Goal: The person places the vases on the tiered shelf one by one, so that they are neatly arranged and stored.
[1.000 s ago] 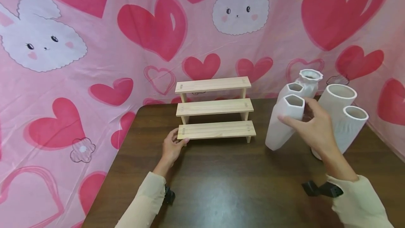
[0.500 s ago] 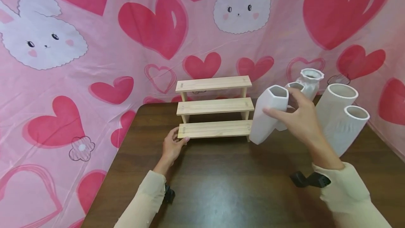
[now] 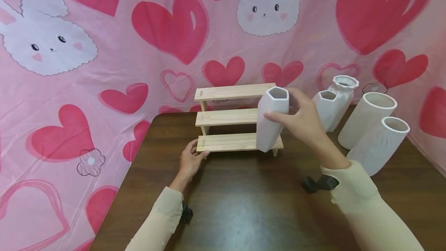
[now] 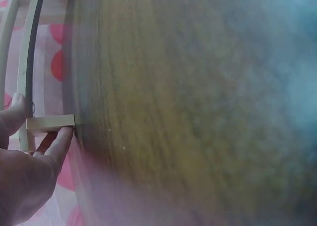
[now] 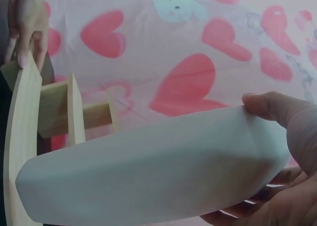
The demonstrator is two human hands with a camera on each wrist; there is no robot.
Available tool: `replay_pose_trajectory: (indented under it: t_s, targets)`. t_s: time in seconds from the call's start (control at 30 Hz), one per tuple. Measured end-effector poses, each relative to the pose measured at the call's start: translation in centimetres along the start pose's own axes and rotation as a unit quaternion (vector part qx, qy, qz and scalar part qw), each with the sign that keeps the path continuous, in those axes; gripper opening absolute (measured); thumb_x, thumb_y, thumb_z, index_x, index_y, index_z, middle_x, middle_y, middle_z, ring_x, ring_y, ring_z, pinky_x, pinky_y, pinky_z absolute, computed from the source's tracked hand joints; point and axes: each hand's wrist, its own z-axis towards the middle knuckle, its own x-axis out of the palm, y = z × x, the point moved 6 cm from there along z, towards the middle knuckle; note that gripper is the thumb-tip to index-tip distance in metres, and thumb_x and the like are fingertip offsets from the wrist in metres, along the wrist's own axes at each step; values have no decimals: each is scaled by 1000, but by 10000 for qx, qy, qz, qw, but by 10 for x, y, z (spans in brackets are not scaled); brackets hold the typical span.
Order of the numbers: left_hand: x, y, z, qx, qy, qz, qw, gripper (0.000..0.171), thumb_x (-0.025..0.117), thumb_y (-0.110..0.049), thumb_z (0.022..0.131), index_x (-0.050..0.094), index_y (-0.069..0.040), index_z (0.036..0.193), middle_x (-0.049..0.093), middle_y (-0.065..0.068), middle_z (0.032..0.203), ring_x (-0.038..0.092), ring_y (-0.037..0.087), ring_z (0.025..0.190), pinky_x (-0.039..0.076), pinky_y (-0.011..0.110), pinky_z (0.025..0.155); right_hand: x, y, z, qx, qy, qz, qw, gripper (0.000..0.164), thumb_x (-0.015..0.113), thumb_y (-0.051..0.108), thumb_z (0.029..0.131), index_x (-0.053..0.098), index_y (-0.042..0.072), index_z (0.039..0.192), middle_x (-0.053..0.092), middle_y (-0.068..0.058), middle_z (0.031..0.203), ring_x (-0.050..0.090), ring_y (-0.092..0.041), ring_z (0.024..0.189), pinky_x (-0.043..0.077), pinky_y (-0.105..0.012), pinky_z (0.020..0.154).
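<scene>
Wooden stand (image 3: 223, 141), no vase yet released there; left grip (image 3: 189, 163) holding its left end, right grip (image 3: 304, 121) round white vase (image 3: 270, 125), four other vases (image 3: 362, 123) right of stand.

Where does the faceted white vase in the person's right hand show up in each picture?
Head: right of centre, the faceted white vase in the right hand overlaps the three-tier wooden stand at its right.
Left wrist: not in it.
Right wrist: large, across the lower half.
Shared landmark: the left hand gripping the stand: left of centre, lower left and upper left, respectively.
</scene>
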Motion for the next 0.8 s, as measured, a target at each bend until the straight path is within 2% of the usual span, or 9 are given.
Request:
replay_pose_trajectory:
  t_s: [0.13,0.3,0.53,0.8]
  targets:
    - [0,-1,0,16,10,23,10000,61,76,-15,84,49,-11,139,65,17,117,63,27,99,51,32,76,12,3,7,43,233,248,9994,66,85,33,73,56,15,130,62,-5,116,61,-24,100,50,-49,88]
    - [0,0,1,53,5,17,10000,61,76,-15,84,49,-11,138,65,17,117,62,27,101,51,33,78,27,11,15,-63,412,649,9970,63,85,27,74,55,13,129,61,-6,117,61,-26,101,49,-50,89]
    - [0,1,2,64,-11,-16,10000,61,76,-16,84,49,-11,138,66,17,116,63,28,99,52,34,78,52,21,26,-299,547,979,9932,61,86,19,73,57,10,125,62,-7,113,64,-27,92,53,-47,78]
    - [0,0,2,50,-43,79,9999,62,76,-17,83,49,-11,138,66,17,116,62,29,103,50,40,85,81,23,35,-421,806,1102,9897,60,86,21,73,57,10,124,62,-7,112,64,-25,91,54,-42,78]
